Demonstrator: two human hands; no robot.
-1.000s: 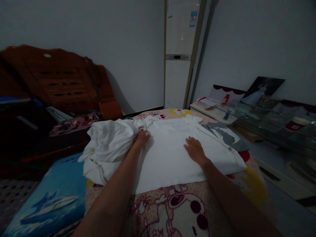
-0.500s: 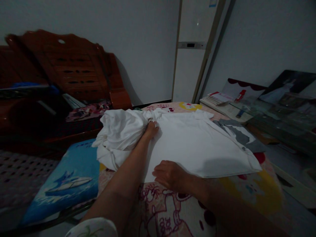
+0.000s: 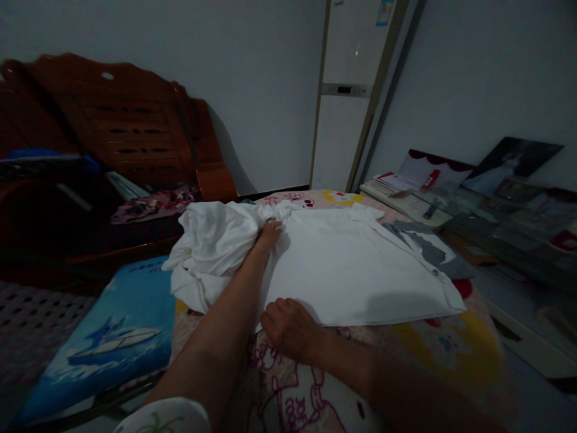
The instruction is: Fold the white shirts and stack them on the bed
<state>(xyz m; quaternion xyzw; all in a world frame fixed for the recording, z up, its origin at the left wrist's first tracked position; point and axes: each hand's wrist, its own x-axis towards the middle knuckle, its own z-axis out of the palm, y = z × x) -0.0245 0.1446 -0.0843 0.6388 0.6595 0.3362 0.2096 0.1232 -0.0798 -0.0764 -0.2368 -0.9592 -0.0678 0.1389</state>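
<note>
White garment [image 3: 351, 264] lies spread flat on the print-covered counter [image 3: 478, 361], beside a heap of bunched white fabric [image 3: 216, 234]. The hands are apart: the left hand [image 3: 271, 233] at the garment's far left edge, the right hand [image 3: 288, 325] curled at its near left corner; whether either pinches cloth, I cannot tell. It should be light, soft, easily creased, best held at hem corners.

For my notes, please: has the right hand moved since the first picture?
Yes: against the tablecloth, the right hand moved left and nearer, to the near edge of the flat white cloth.
</note>
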